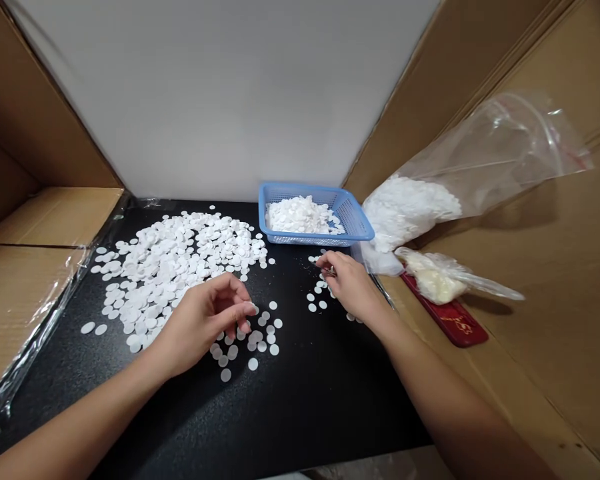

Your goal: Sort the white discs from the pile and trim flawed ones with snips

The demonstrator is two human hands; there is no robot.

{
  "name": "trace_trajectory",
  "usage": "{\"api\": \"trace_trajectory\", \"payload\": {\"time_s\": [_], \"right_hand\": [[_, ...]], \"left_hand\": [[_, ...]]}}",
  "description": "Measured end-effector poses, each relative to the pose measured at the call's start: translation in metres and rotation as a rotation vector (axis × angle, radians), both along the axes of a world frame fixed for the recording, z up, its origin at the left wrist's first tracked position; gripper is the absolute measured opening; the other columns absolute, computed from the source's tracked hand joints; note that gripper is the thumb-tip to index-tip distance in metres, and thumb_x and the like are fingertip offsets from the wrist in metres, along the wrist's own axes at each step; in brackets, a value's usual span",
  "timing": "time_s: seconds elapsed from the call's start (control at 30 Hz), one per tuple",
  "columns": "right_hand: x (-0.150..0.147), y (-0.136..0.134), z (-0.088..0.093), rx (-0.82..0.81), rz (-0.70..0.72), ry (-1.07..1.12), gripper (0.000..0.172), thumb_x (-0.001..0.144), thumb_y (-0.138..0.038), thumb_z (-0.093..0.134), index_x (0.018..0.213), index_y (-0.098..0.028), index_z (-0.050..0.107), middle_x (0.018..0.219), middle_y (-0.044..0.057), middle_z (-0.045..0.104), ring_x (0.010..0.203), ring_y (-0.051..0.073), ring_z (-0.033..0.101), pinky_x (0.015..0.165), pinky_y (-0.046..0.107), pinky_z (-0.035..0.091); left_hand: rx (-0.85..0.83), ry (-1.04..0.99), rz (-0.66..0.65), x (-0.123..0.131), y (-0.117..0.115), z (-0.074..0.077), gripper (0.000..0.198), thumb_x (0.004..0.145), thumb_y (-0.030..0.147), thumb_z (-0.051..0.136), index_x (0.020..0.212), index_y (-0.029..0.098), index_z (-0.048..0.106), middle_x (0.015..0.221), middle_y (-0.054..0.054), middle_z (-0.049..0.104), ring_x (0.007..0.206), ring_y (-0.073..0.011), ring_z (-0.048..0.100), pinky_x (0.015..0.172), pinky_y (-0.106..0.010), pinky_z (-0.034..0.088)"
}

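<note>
- Left forearm point(95, 413) and right forearm point(440, 387) are lying nearest the camera, reaching over the black tabletop point(305, 413).
- Loose white discs point(253, 364) are lying beneath and just beside the left hand point(200, 323), some overlapping; its thumb and index finger are nearly meeting by one disc, but whether they are gripping it I cannot tell.
- Right hand point(353, 283) is pinching a thin dark tool point(329, 271), perhaps tweezers, over a smaller group of discs point(323, 305).
- Such thin, overlapping discs are probably calling for a light pinch at the rim, wrists lifting so that neighbours are not being dragged.
- Big disc pile point(165, 273) is spreading behind and left of the left hand, so a wide sweep is risking a spill.
- Blue basket point(325, 239), holding more white discs, is standing beyond the right hand, its raised rim limiting forward reach.
- Clear bag point(415, 203) is leaning beside it; a smaller bag point(437, 280) is resting on a red case point(460, 328), crowding the right edge.
- Between the forearms, the dark tabletop strip is offering the easiest room.
</note>
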State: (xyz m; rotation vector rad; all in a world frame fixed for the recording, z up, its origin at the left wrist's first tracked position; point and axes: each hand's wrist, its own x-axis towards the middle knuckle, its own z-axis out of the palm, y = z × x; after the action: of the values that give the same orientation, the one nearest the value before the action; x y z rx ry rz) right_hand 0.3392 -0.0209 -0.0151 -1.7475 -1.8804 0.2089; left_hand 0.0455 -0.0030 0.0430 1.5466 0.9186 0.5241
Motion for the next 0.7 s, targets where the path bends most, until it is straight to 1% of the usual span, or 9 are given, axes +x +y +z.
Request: {"api": "trace_trajectory", "payload": {"time_s": [0.03,0.1,0.17,0.23,0.3,0.4,0.47,0.6,0.7], "right_hand": [[0.001,0.000,0.002,-0.001,0.005,0.002,0.016,0.086,-0.014,0.051,0.092,-0.022,0.064,0.089,0.006,0.065,0.085,0.024,0.062,0.076,0.037,0.049],[0.000,-0.003,0.008,-0.005,-0.007,0.030,0.017,0.094,-0.021,0.048,0.094,-0.021,0.065,0.085,0.006,0.067,0.080,0.023,0.064,0.073,0.035,0.050],[-0.008,-0.009,0.017,-0.025,-0.044,0.112,0.029,0.102,-0.034,0.041,0.100,-0.021,0.066,0.074,0.003,0.064,0.067,0.020,0.062,0.065,0.032,0.048],[-0.021,-0.019,0.027,-0.049,-0.063,0.201,0.041,0.104,-0.047,0.035,0.111,-0.020,0.066,0.064,0.000,0.057,0.058,0.019,0.058,0.059,0.030,0.046],[-0.037,-0.030,0.035,-0.046,0.013,0.224,0.048,0.103,-0.052,0.036,0.126,-0.018,0.062,0.071,0.001,0.059,0.062,0.019,0.059,0.062,0.031,0.048],[-0.060,-0.045,0.042,0.007,0.209,0.224,0.049,0.107,-0.042,0.030,0.142,-0.018,0.055,0.086,0.005,0.060,0.077,0.019,0.062,0.072,0.031,0.052],[-0.070,-0.052,0.044,0.070,0.299,0.216,0.045,0.107,-0.035,0.033,0.145,-0.020,0.053,0.087,0.005,0.059,0.078,0.017,0.061,0.072,0.029,0.053],[-0.078,-0.060,0.042,0.186,0.369,0.147,0.041,0.105,-0.027,0.045,0.145,-0.022,0.053,0.084,0.003,0.060,0.071,0.014,0.059,0.064,0.026,0.051],[-0.080,-0.062,0.040,0.255,0.399,0.084,0.040,0.103,-0.022,0.050,0.142,-0.021,0.056,0.083,0.004,0.064,0.072,0.014,0.060,0.063,0.025,0.051]], "left_hand": [[-0.100,-0.082,0.020,0.002,-0.004,0.001,0.026,0.085,0.043,0.074,0.085,0.019,0.062,0.070,0.001,0.068,0.064,-0.0145,0.067,0.057,-0.024,0.053],[-0.263,-0.202,0.062,0.007,-0.012,-0.001,0.029,0.080,0.042,0.080,0.088,0.017,0.068,0.079,-0.001,0.073,0.072,-0.0140,0.072,0.068,-0.024,0.058],[-0.402,-0.279,0.119,0.010,-0.018,-0.003,0.031,0.075,0.039,0.085,0.093,0.017,0.072,0.087,-0.004,0.076,0.079,-0.0148,0.074,0.077,-0.024,0.060],[-0.519,-0.338,0.188,0.012,-0.022,-0.004,0.036,0.070,0.036,0.090,0.096,0.017,0.074,0.091,-0.005,0.078,0.084,-0.0162,0.076,0.081,-0.024,0.060],[-0.604,-0.378,0.248,0.013,-0.024,-0.004,0.040,0.065,0.033,0.093,0.097,0.016,0.075,0.092,-0.007,0.079,0.086,-0.0172,0.076,0.082,-0.023,0.060],[-0.656,-0.391,0.289,0.013,-0.025,-0.005,0.039,0.062,0.032,0.095,0.092,0.015,0.076,0.090,-0.008,0.080,0.085,-0.0175,0.077,0.081,-0.022,0.061],[-0.654,-0.392,0.295,0.013,-0.025,-0.005,0.035,0.062,0.031,0.095,0.087,0.014,0.077,0.086,-0.007,0.080,0.082,-0.0173,0.077,0.079,-0.021,0.061],[-0.645,-0.396,0.290,0.014,-0.024,-0.006,0.032,0.062,0.032,0.094,0.082,0.013,0.077,0.083,-0.007,0.080,0.078,-0.0167,0.077,0.074,-0.020,0.062],[-0.641,-0.363,0.249,0.014,-0.024,-0.006,0.034,0.064,0.035,0.093,0.083,0.013,0.077,0.079,-0.007,0.079,0.076,-0.0164,0.077,0.071,-0.018,0.062]]}}
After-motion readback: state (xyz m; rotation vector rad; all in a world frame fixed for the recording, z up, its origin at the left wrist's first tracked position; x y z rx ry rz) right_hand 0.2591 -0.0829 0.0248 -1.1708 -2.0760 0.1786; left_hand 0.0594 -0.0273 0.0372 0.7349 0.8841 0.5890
